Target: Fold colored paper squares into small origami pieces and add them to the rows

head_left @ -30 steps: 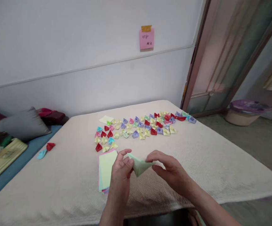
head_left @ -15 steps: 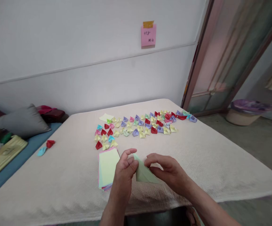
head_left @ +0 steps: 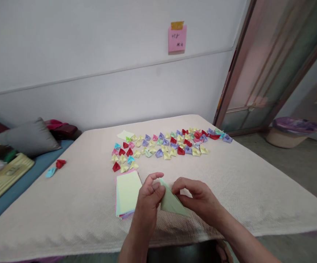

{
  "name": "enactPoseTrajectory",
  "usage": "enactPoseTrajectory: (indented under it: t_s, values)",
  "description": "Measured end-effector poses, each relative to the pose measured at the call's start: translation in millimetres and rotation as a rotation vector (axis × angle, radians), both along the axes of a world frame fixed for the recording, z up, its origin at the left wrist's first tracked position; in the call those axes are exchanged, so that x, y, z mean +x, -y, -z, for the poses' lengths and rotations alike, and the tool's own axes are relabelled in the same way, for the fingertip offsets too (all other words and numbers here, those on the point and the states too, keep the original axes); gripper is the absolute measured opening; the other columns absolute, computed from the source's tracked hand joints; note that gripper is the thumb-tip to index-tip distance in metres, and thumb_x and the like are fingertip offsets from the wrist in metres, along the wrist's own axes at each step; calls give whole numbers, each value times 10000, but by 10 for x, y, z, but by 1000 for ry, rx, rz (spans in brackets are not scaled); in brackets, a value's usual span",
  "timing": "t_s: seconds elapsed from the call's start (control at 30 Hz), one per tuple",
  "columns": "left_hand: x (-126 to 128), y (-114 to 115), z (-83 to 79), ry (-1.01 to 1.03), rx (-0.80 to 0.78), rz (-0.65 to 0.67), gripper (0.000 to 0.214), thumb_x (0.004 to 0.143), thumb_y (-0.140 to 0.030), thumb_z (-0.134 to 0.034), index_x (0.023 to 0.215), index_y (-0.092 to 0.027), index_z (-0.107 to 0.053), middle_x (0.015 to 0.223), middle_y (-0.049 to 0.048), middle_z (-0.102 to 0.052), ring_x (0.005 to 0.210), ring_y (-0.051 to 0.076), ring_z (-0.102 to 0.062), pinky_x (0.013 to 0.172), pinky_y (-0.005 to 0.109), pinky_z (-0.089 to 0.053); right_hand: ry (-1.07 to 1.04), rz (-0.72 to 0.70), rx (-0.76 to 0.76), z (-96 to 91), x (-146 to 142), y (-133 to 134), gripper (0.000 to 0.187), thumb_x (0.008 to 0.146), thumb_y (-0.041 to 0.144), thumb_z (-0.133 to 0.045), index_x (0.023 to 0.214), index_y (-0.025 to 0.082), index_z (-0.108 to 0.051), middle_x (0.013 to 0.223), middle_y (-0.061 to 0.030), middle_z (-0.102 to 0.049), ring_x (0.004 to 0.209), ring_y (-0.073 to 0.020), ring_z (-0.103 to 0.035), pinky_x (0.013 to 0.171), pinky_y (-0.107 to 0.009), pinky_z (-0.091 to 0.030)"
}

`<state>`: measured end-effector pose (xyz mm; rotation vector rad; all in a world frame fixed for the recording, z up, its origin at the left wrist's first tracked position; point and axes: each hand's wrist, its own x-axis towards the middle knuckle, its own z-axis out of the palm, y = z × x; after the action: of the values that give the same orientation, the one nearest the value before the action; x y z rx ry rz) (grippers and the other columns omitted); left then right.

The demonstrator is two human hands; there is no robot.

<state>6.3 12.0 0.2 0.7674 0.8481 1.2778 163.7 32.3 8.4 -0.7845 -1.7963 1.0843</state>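
Note:
My left hand (head_left: 149,197) and my right hand (head_left: 197,199) both pinch a light green folded paper (head_left: 171,202), a triangle shape held low over the cream table cover (head_left: 65,204). The left thumb and fingers press its left edge. The right fingers grip its top right part. Just left of my hands lies a stack of coloured paper squares (head_left: 127,191) with a pale yellow sheet on top. Farther back, several small folded paper pieces (head_left: 164,146) in red, yellow, purple, pink and blue lie spread in a band.
A red piece (head_left: 60,163) and a blue piece (head_left: 50,172) lie apart at the table's left edge. A grey cushion (head_left: 29,138) and a yellow mat (head_left: 5,179) are on the left. A pink note (head_left: 177,38) hangs on the wall. A sliding door (head_left: 270,65) is at right.
The green paper went from a raised, open pocket shape to a flat triangle held lower near the table. Both hands moved down with it. The view drifted slightly.

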Motion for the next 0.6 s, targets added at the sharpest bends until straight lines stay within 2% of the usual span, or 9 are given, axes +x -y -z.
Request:
enactPoseTrajectory:
  t_s: [0.17,0.33,0.47,0.6]
  values:
    - [-43,-16,56,-148,66,10,335,790,-311,-639,1098,-209,-557,633,-46,-520,553,96,-464,547,199,-343,48,-19,101,-26,11,-9,124,786,112,-585,754,197,-669,685,-4,-627,670,-143,-552,657,-262,-430]
    - [-130,14,-60,-558,309,-144,267,782,-151,-594,1035,-221,-643,881,36,-586,703,135,-516,637,235,-397,104,27,174,-33,50,-36,191,765,64,-533,747,202,-662,697,-20,-635,686,-159,-561,646,-272,-433]
    - [-140,84,-148,-673,510,-51,348,751,-38,-519,985,-240,-679,1075,75,-574,771,160,-549,679,265,-425,212,26,311,0,48,-52,214,801,84,-503,755,219,-662,654,-14,-617,663,-162,-548,693,-305,-431]
    - [-139,107,-147,-800,544,10,380,710,23,-479,927,-228,-665,1099,73,-559,744,151,-559,698,275,-432,271,5,415,47,46,-65,228,817,92,-481,754,223,-656,637,-13,-592,643,-161,-521,696,-321,-422]
